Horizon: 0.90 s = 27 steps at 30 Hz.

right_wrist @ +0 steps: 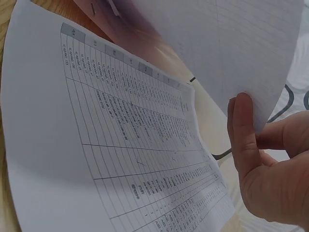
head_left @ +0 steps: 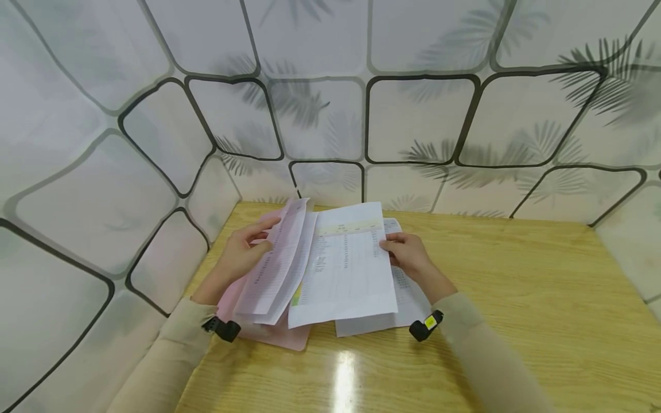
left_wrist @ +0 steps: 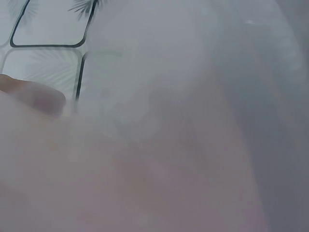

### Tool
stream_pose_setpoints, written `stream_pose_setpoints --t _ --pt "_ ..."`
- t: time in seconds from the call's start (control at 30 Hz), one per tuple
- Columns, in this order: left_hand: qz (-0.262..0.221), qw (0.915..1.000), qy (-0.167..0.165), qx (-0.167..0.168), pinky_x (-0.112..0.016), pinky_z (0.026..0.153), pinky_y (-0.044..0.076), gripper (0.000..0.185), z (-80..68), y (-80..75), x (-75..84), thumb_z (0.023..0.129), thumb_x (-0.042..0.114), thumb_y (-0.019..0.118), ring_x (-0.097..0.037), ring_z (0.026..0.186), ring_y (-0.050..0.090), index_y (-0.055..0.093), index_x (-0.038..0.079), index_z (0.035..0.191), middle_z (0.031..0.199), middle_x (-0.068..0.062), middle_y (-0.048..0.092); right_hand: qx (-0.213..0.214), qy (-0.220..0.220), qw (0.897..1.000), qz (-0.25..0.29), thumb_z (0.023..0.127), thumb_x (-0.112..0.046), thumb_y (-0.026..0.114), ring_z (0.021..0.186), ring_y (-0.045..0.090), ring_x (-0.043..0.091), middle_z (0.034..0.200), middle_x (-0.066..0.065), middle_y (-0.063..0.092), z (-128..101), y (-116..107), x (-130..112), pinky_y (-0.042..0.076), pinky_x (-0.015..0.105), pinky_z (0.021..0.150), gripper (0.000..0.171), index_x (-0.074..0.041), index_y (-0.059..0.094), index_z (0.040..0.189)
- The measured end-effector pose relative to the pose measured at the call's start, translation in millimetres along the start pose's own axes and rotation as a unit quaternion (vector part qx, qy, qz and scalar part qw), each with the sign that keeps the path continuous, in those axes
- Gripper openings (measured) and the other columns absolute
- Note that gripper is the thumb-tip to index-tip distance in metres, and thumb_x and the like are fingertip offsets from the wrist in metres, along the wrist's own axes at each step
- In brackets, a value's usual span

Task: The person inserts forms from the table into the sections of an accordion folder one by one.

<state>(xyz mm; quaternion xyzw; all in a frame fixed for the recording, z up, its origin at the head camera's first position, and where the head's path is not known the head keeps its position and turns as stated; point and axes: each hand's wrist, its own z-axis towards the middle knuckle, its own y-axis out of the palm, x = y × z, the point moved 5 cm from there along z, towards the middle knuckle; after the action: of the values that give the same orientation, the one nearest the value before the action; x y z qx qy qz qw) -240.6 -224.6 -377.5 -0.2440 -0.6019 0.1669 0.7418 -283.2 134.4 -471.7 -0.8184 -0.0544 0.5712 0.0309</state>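
Observation:
My left hand (head_left: 258, 236) holds up a pair of turned-over sheets (head_left: 279, 264), one pinkish and one white, near the table's left side. In the left wrist view that paper (left_wrist: 183, 135) fills the frame as a blur, and one fingertip (left_wrist: 36, 94) shows at the left. A white printed sheet (head_left: 347, 265) is lifted, its right edge pinched by my right hand (head_left: 388, 246). In the right wrist view the fingers (right_wrist: 244, 135) hold this raised sheet (right_wrist: 231, 43) above another printed table sheet (right_wrist: 120, 145) lying flat.
A pink folder or sheet (head_left: 281, 337) lies under the stack on the wooden table (head_left: 516, 298). Panels (head_left: 418, 120) with black frames and a palm-leaf print enclose the table at the back and on both sides. A lamp glare (head_left: 343, 378) shines near the front edge.

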Motion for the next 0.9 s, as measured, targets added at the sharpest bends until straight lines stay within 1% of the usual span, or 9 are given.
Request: stream_pose_setpoints --t 0.17,0.37,0.53,0.6,0.73,0.83,0.9 --pt "-0.003 1.0000 0.003 0.000 -0.060 0.104 0.053 0.053 0.5 1.0 -1.2 0.095 0.000 0.060 -0.049 0.131 0.060 0.063 0.010 0.147 0.156 -0.016 0.056 0.008 0.010 1.000 0.014 0.103 -0.015 0.064 0.078 0.060 0.008 0.117 0.011 0.064 1 -2 1 0.052 0.019 0.066 0.045 0.005 0.057 0.143" --pt "-0.006 1.0000 0.004 0.000 -0.059 0.104 0.053 0.054 1.2 2.2 -1.0 0.095 -0.003 0.060 -0.049 0.131 0.060 0.063 0.008 0.147 0.155 -0.017 0.057 0.003 0.008 1.000 0.024 0.102 -0.012 0.065 0.076 0.061 0.008 0.113 0.011 0.065 1 5 4 0.053 0.019 0.065 0.046 0.008 0.056 0.143" --pt "-0.006 1.0000 0.006 0.001 -0.058 0.105 0.052 0.053 1.5 2.4 0.1 0.094 -0.002 0.060 -0.049 0.131 0.059 0.063 0.007 0.147 0.155 -0.018 0.057 0.006 0.009 1.000 0.009 0.102 -0.013 0.065 0.080 0.061 0.010 0.117 0.014 0.065 0 14 6 0.053 0.019 0.066 0.045 0.006 0.057 0.142" --pt "-0.006 1.0000 0.006 0.001 -0.058 0.105 0.052 0.053 1.3 2.5 0.4 0.094 -0.002 0.060 -0.049 0.132 0.059 0.063 0.007 0.147 0.155 -0.018 0.056 0.006 0.007 1.000 0.004 0.101 -0.013 0.066 0.079 0.062 0.010 0.115 0.014 0.066 -1 18 7 0.054 0.019 0.066 0.044 0.006 0.058 0.141" --pt "-0.002 1.0000 0.007 0.000 -0.058 0.106 0.052 0.053 1.0 2.6 1.5 0.095 -0.001 0.060 -0.049 0.131 0.059 0.063 0.007 0.147 0.155 -0.018 0.056 0.002 0.006 1.000 0.019 0.100 -0.010 0.067 0.077 0.066 0.010 0.107 0.012 0.068 -2 25 9 0.057 0.021 0.066 0.041 0.007 0.060 0.137" --pt "0.000 1.0000 0.009 0.000 -0.058 0.105 0.052 0.053 0.9 2.7 2.2 0.094 -0.001 0.060 -0.050 0.131 0.059 0.062 0.007 0.147 0.155 -0.019 0.056 -0.007 0.003 1.000 0.029 0.100 -0.008 0.066 0.074 0.067 0.010 0.104 0.012 0.069 -2 29 10 0.058 0.021 0.065 0.042 0.009 0.058 0.138" --pt "-0.001 1.0000 0.009 0.000 -0.059 0.105 0.052 0.054 0.9 3.0 2.0 0.094 -0.002 0.060 -0.050 0.131 0.059 0.062 0.007 0.147 0.155 -0.019 0.056 -0.012 0.002 1.000 0.024 0.100 -0.008 0.066 0.073 0.067 0.010 0.104 0.012 0.070 -3 31 10 0.059 0.022 0.065 0.044 0.009 0.057 0.139"
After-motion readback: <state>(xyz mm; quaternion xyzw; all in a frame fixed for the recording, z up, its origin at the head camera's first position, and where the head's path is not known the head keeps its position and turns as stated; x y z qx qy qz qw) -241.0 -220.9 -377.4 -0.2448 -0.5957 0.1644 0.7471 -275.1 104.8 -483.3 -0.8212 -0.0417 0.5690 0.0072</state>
